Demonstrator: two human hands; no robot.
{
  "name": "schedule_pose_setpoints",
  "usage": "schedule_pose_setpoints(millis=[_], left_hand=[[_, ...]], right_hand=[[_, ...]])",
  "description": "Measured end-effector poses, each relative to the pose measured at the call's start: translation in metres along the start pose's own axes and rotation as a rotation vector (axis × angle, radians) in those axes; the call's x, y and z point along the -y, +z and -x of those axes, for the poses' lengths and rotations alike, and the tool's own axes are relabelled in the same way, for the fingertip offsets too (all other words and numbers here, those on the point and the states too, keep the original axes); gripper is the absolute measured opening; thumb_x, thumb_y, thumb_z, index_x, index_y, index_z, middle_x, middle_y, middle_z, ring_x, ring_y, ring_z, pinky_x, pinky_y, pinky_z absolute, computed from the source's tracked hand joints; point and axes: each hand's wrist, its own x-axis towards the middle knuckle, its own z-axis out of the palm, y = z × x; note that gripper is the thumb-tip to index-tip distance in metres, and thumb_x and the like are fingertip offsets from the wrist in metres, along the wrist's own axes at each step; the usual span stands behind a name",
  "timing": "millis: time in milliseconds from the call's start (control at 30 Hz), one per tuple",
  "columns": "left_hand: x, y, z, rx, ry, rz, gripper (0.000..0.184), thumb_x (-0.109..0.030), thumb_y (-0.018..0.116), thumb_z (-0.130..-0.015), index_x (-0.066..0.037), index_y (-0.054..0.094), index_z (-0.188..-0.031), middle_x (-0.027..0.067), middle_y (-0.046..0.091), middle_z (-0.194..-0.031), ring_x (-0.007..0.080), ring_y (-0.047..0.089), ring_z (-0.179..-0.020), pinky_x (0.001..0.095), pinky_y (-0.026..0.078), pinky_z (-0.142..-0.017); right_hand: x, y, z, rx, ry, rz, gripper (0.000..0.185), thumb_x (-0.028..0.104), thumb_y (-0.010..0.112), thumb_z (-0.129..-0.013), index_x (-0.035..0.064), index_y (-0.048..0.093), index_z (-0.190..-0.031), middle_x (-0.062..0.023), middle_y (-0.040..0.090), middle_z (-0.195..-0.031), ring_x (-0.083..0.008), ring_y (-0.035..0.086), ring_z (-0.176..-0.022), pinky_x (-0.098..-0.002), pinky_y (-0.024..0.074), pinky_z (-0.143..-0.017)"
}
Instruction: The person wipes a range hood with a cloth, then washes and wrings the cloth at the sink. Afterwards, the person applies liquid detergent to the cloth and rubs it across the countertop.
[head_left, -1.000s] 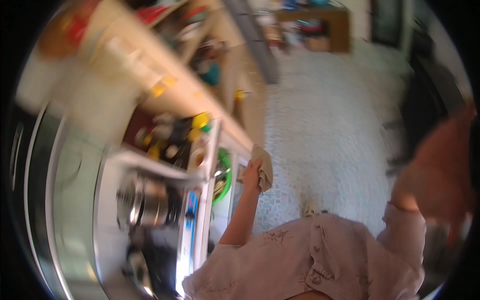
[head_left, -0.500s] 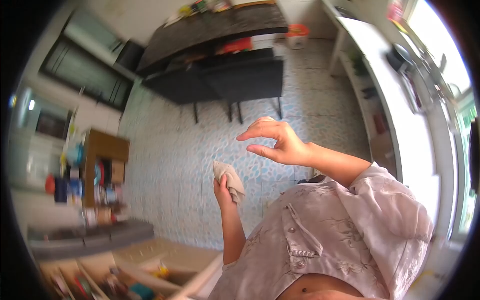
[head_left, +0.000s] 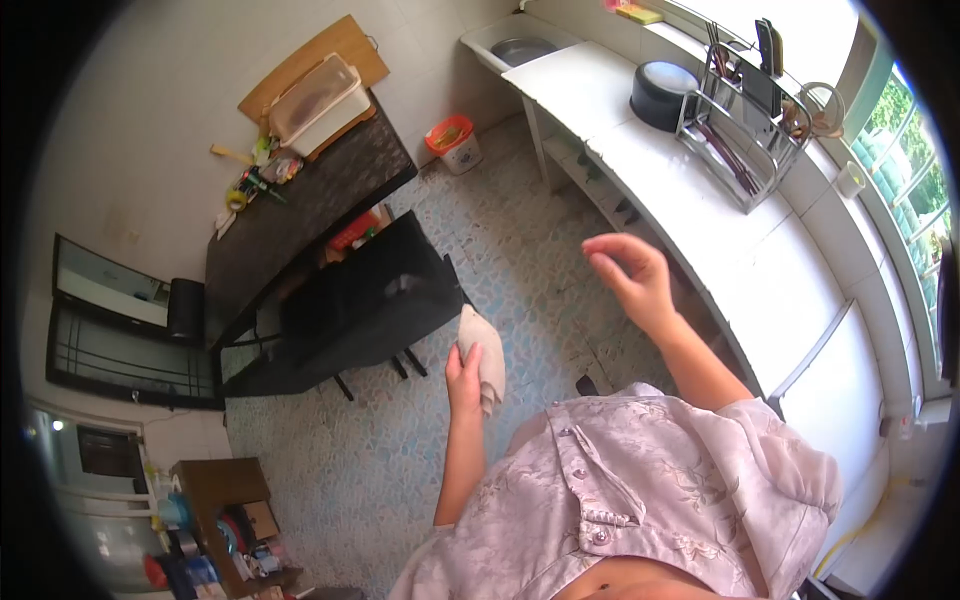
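Observation:
My left hand [head_left: 463, 385] is closed around a folded beige cloth [head_left: 486, 352], held in front of my body over the floor. The cloth stands up above the fingers and hangs down on their right side. Out to the right, my right hand [head_left: 640, 282] is raised in the air near the white counter [head_left: 700, 190]. Its fingers curl toward the thumb and the tips come together, with nothing visible in them.
On the counter stand a dark pot [head_left: 663, 95] and a metal rack [head_left: 745, 130] with utensils. A black chair [head_left: 370, 300] is beside the dark table [head_left: 330, 190], which bears a white bin [head_left: 320, 105]. An orange-rimmed bucket [head_left: 460, 150] stands on the floor.
My view has swung right, bringing more of the counter and rack into sight. The right hand has shifted right and its spread thumb and fingers have drawn together. The left hand keeps the cloth.

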Motion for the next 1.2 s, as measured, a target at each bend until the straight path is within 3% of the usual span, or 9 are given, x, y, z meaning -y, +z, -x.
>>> schedule_pose_setpoints(millis=[200, 267, 433, 600, 667, 733, 800, 900, 1200], left_hand=[[-0.046, 0.074, -0.06, 0.24, -0.011, 0.166, 0.033, -0.009, 0.055, -0.079, 0.001, 0.042, -0.108, 0.0078, 0.051, -0.101, 0.0126, 0.051, -0.089, 0.0249, 0.04, -0.078], [-0.048, 0.084, -0.092, 0.305, -0.029, 0.187, 0.034, -0.01, 0.055, -0.078, 0.002, 0.042, -0.107, 0.0083, 0.051, -0.102, 0.0131, 0.05, -0.091, 0.0256, 0.04, -0.079], [-0.046, 0.094, -0.178, 0.249, 0.302, -0.398, 0.027, -0.007, 0.058, -0.074, 0.001, 0.046, -0.097, 0.0126, 0.056, -0.094, 0.0181, 0.054, -0.084, 0.0302, 0.044, -0.072], [-0.048, 0.12, -0.28, 0.177, 0.794, -0.676, 0.023, -0.008, 0.059, -0.075, 0.0, 0.048, -0.093, 0.0106, 0.056, -0.092, 0.0157, 0.054, -0.083, 0.0282, 0.043, -0.072], [-0.051, 0.131, -0.317, 0.431, 0.237, -0.185, 0.018, -0.008, 0.056, -0.078, 0.0, 0.048, -0.093, 0.0085, 0.056, -0.091, 0.0139, 0.053, -0.083, 0.0262, 0.042, -0.074], [-0.047, 0.141, -0.35, 0.48, 0.145, -0.07, 0.016, -0.009, 0.052, -0.082, -0.001, 0.047, -0.096, 0.0079, 0.055, -0.093, 0.013, 0.053, -0.083, 0.0249, 0.044, -0.072], [-0.049, 0.152, -0.382, 0.449, -0.204, 0.212, 0.017, -0.01, 0.049, -0.083, 0.0, 0.048, -0.098, 0.0086, 0.055, -0.094, 0.0151, 0.054, -0.084, 0.0269, 0.044, -0.073], [-0.051, 0.167, -0.439, 0.423, -0.281, 0.254, 0.021, -0.01, 0.047, -0.083, 0.001, 0.048, -0.102, 0.0087, 0.055, -0.093, 0.0164, 0.054, -0.084, 0.028, 0.044, -0.073], [-0.09, 0.265, -0.664, 0.433, -0.09, 0.008, 0.025, -0.006, 0.048, -0.081, -0.001, 0.049, -0.106, 0.0085, 0.055, -0.098, 0.0181, 0.053, -0.088, 0.0311, 0.044, -0.075]], right_hand=[[-0.082, 0.033, -0.025, 0.337, 0.589, -0.271, 0.058, 0.026, 0.06, -0.077, 0.0034, 0.035, -0.125, -0.01, 0.042, -0.121, -0.0195, 0.039, -0.113, -0.0324, 0.0334, -0.093], [-0.102, 0.044, -0.04, 0.392, 0.997, -0.797, 0.059, 0.032, 0.059, -0.077, 0.0062, 0.035, -0.125, -0.0099, 0.044, -0.12, -0.0199, 0.041, -0.111, -0.0337, 0.0348, -0.09], [-0.157, 0.069, -0.094, 0.228, 1.006, -1.022, 0.03, 0.019, 0.058, -0.079, 0.0057, 0.049, -0.105, -0.0068, 0.057, -0.096, -0.0183, 0.056, -0.085, -0.0311, 0.046, -0.073], [-0.162, 0.059, -0.171, -0.111, 0.918, -0.677, 0.029, 0.01, 0.063, -0.073, 0.005, 0.051, -0.099, -0.0067, 0.058, -0.092, -0.0158, 0.057, -0.082, -0.0299, 0.0469, -0.071], [-0.175, 0.053, -0.197, -0.187, 0.913, -0.623, 0.03, 0.01, 0.065, -0.071, 0.0054, 0.051, -0.098, -0.0052, 0.058, -0.09, -0.0151, 0.056, -0.081, -0.0292, 0.0464, -0.07], [-0.195, 0.051, -0.219, -0.274, 0.902, -0.552, 0.031, 0.01, 0.066, -0.07, 0.0058, 0.052, -0.097, -0.0037, 0.056, -0.088, -0.0144, 0.055, -0.081, -0.0298, 0.046, -0.071], [-0.225, 0.048, -0.233, -0.308, 0.894, -0.567, 0.028, 0.011, 0.065, -0.071, 0.007, 0.052, -0.096, -0.0018, 0.055, -0.087, -0.0121, 0.053, -0.08, -0.0272, 0.044, -0.07], [-0.27, 0.031, -0.248, -0.434, 0.882, -0.344, 0.026, 0.015, 0.062, -0.074, 0.0113, 0.053, -0.098, 0.0026, 0.054, -0.091, -0.0069, 0.049, -0.08, -0.0193, 0.0366, -0.066], [-0.315, -0.018, -0.374, -0.526, 0.832, -0.423, 0.021, 0.017, 0.055, -0.08, 0.0085, 0.052, -0.099, 0.0006, 0.055, -0.094, -0.0087, 0.051, -0.085, -0.022, 0.0388, -0.074]])
